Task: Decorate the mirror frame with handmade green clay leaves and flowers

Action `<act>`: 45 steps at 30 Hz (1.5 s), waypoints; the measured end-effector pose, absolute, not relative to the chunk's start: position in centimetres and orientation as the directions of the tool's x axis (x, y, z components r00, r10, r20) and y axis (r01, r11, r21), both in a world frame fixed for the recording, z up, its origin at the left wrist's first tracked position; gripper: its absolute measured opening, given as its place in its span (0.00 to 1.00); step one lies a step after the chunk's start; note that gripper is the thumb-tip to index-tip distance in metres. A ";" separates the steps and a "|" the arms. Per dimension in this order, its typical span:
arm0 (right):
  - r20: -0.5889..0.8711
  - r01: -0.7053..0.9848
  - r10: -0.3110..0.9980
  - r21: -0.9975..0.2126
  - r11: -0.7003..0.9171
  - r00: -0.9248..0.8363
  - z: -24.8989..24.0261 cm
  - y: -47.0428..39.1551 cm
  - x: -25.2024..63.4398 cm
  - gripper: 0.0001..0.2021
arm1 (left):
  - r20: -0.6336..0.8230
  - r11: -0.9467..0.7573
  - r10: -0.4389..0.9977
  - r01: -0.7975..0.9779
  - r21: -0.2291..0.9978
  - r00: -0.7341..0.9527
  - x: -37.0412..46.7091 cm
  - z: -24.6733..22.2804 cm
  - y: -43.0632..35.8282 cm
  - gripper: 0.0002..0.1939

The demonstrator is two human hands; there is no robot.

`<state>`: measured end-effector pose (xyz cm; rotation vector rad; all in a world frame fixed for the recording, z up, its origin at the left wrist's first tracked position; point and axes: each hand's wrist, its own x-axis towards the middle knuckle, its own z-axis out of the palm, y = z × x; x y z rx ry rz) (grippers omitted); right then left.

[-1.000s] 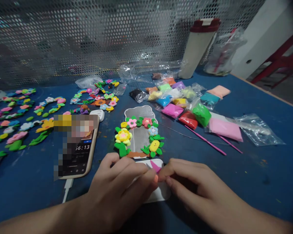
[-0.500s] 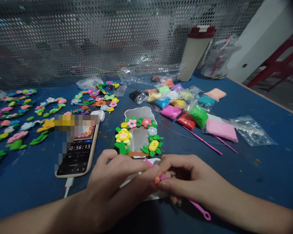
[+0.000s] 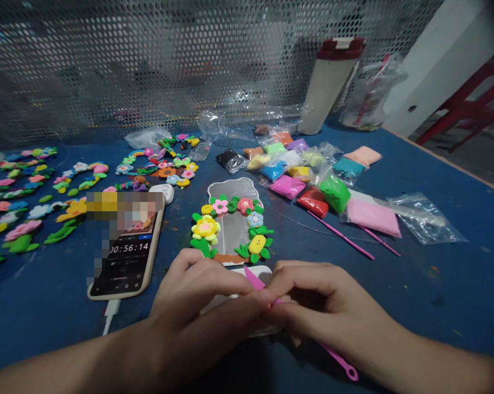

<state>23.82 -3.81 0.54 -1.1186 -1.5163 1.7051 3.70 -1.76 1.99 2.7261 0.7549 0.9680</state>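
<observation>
Change: since half a second ago, left fingertips have closed over the orange bit (image 3: 269, 307); it showed as a round end, now just a sliver.
Table: blue (image 3: 431, 312), marked with specks; if the orange bit dropped here, it could pick up dirt.
Left hand: (image 3: 208, 301) thumb and finger pressed together, grip apparently clamped on the orange bit; too hard a squeeze could flatten it, if soft as it looks.
Right hand: (image 3: 325, 293) grip clamped on the pink tool (image 3: 255, 279), fingertips meeting the left ones; crowding hides the contact, so a slip might go unseen.
Mirror: (image 3: 235, 235) flat on table just beyond the hands, ringed with flowers and leaves; a careless knuckle could smear the green leaf (image 3: 204, 248) by the left hand.
White piece: (image 3: 266, 271) under the hands, mostly covered; could get nudged if a wrist drops.
Pink tool: slanted, pointed end out past the fingers over the white piece, ring end out below the right hand; a twist could poke a left finger, or the ring end could catch on something.
Orange bit: between both hands' fingertips, mostly hidden; could stick to skin or tear if the hands pull apart unevenly. Exact shape: can't tell.
</observation>
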 end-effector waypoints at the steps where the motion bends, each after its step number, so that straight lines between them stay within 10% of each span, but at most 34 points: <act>1: -0.190 0.088 0.862 -0.982 -0.168 -0.470 0.6 -3.8 23.8 0.11 | 0.556 -0.844 0.537 0.418 0.337 0.634 3.9 2.0 -1.8 0.06; 29: -0.237 -0.052 0.850 -0.954 -0.294 -0.470 0.1 -2.9 24.0 0.05 | 0.578 -0.733 0.680 0.404 0.547 0.451 5.2 0.6 -2.1 0.06; 45: -0.203 -0.086 0.863 -0.958 -0.272 -0.462 -0.1 -3.3 23.8 0.03 | 0.558 -0.793 0.608 0.398 0.461 0.565 4.6 2.0 -2.1 0.07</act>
